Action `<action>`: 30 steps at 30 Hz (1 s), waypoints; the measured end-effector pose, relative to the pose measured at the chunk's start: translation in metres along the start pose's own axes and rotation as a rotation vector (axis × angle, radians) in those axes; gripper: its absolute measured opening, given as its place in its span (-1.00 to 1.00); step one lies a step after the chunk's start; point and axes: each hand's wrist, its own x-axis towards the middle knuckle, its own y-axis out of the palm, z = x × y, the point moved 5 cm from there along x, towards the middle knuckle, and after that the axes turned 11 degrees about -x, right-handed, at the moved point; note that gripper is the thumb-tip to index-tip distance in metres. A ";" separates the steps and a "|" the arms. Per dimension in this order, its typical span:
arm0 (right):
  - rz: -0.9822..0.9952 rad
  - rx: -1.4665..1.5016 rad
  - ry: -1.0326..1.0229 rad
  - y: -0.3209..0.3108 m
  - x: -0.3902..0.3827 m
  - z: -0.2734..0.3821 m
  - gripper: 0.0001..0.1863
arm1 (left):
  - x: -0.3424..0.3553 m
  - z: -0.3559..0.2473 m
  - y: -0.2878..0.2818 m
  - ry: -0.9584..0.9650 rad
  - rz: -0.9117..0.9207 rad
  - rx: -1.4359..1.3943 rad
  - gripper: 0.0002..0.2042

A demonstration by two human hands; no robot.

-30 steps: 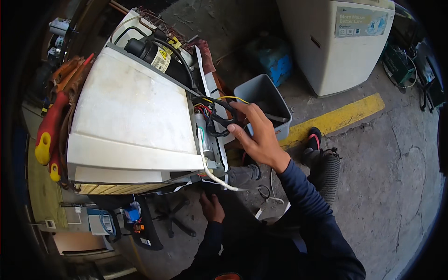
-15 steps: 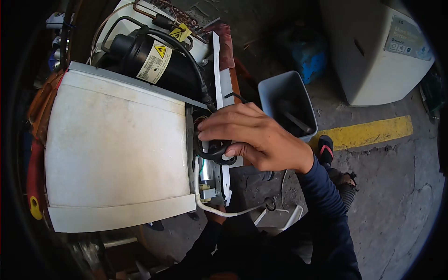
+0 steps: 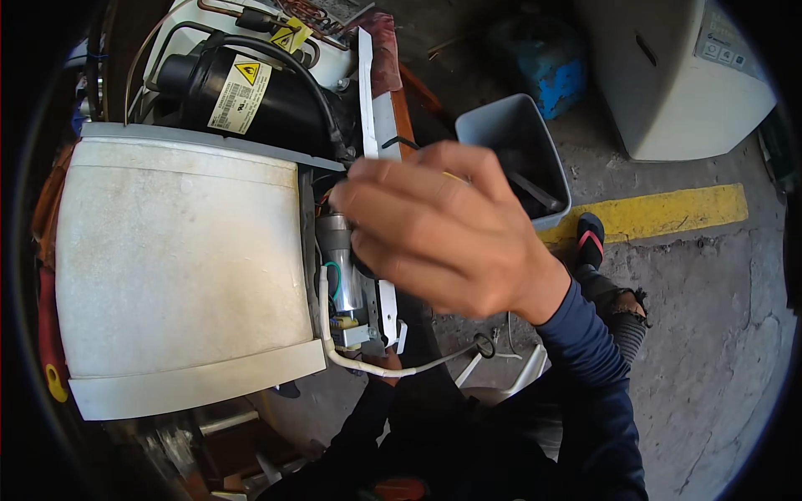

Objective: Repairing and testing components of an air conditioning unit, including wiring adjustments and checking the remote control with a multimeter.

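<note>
My right hand (image 3: 443, 234) fills the middle of the view, fingers curled over a dark wire bundle (image 3: 364, 265) beside a silver cylinder (image 3: 341, 259) in the open side of a white-cased appliance (image 3: 175, 267). A black compressor (image 3: 242, 92) with a yellow warning label sits in the unit's far end. Only a sliver of my left hand (image 3: 386, 361) shows under the unit's edge, next to a white cable (image 3: 368, 367) that loops out of it; its fingers are hidden.
A grey bin (image 3: 501, 125) stands just behind my right hand, with a blue container (image 3: 551, 71) and a white appliance (image 3: 668, 83) beyond it. A yellow line (image 3: 668, 209) crosses the concrete floor. My sandalled foot (image 3: 589, 234) rests near it. Red-handled tools (image 3: 50, 334) lie at the left.
The view has closed in on the unit. My right hand has slid from the black wire loop at the unit's edge down toward the silver cylinder.
</note>
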 end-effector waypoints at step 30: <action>0.464 -0.326 -0.134 0.008 -0.021 0.005 -0.89 | 0.003 -0.061 -0.032 0.035 0.058 -0.290 -0.63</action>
